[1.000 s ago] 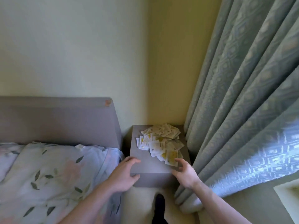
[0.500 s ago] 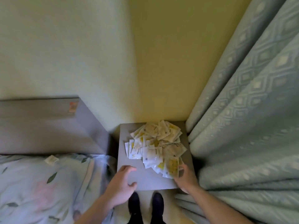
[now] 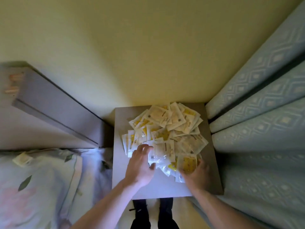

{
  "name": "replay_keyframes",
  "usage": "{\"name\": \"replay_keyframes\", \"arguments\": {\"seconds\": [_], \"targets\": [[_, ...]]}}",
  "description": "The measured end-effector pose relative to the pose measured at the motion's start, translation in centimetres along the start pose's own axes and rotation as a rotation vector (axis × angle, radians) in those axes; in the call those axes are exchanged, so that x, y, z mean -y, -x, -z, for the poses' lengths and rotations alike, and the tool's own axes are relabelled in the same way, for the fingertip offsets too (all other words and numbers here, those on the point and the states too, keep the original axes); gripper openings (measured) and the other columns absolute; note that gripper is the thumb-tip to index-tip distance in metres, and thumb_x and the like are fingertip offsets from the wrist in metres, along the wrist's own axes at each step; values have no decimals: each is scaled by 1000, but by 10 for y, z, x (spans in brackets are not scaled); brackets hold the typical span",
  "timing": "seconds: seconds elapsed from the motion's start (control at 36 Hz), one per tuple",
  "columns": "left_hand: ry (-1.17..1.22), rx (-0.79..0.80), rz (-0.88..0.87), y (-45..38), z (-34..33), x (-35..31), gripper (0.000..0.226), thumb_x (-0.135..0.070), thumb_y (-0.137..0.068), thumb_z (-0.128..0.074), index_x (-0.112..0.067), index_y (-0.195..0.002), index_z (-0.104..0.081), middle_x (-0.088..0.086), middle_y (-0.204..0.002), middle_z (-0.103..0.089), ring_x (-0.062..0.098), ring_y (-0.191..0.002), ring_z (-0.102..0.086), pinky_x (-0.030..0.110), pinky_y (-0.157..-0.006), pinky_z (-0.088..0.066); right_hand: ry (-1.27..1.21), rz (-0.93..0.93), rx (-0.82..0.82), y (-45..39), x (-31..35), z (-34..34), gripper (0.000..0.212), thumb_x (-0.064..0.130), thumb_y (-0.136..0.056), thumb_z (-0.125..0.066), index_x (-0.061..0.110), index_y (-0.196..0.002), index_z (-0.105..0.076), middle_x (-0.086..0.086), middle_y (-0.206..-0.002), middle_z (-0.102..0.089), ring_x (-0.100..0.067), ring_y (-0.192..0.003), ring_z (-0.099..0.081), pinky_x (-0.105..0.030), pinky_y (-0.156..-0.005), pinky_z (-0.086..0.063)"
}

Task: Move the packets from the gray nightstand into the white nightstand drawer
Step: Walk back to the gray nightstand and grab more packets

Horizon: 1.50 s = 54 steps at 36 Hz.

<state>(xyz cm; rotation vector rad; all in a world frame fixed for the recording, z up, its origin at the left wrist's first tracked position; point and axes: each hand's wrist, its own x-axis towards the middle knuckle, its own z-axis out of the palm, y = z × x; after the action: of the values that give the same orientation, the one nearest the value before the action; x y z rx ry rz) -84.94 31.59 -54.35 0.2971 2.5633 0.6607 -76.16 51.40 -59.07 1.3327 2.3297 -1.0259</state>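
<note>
Hands on packets, gray nightstand

We see our left hand reaching forward, fingers loosely spread and slightly bent. Our right hand lies palm-down, fingers apparently curled, though blurred.

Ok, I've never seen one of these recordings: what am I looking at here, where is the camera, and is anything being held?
There is no machine here. A person wears a wide-angle camera on the head, so you look down past their forearms and feet.

In front is a gray nightstand, between a bed on the left and a patterned curtain on the right. A heap of white and yellow packets lies on its top.

The left hand reaches onto the near left edge of the heap, fingers spread, gripping nothing. The right hand is at the near right edge, touching a yellow packet; whether it grips it is unclear. No white nightstand is in view.
</note>
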Motion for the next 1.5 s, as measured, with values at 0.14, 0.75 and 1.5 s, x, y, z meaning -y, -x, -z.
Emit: {"name": "replay_keyframes", "arguments": {"seconds": [0.14, 0.75, 1.5], "targets": [[-91, -29, -72, -24, -19, -5, 67, -28, -88, -74, -24, -147, -43, -6, -151, -39, 19, -135, -40, 30, -115, -37, -89, -38, 2, -3, -10, -6, 75, 35, -63, -94, 13, -124, -57, -8, -111, -68, -33, -99, -67, -32, -69, -44], [-465, -24, -107, -28, -49, 17, 63, -34, -78, -81, -18, -133, -53, 1, -128, -47, 24, -120, -43, 34, -103, -43, -431, -359, 31, -81, 34, 22, 37, 35, -77, -84, 22, -100, -59, 2, -85, -60, -22, -70, -58, -37, -72, -52], [568, -288, 439, 7, -76, 17, 22, -20, -63, -95, -18, -72, -75, -2, -98, -63, 26, -114, -55, 25, -102, -37, -975, -438, 355, -12, -27, 61, 43, 24, -92, -69, 20, -134, -61, -4, -121, -74, -24, -113, -69, -44, -97, -53]]}}
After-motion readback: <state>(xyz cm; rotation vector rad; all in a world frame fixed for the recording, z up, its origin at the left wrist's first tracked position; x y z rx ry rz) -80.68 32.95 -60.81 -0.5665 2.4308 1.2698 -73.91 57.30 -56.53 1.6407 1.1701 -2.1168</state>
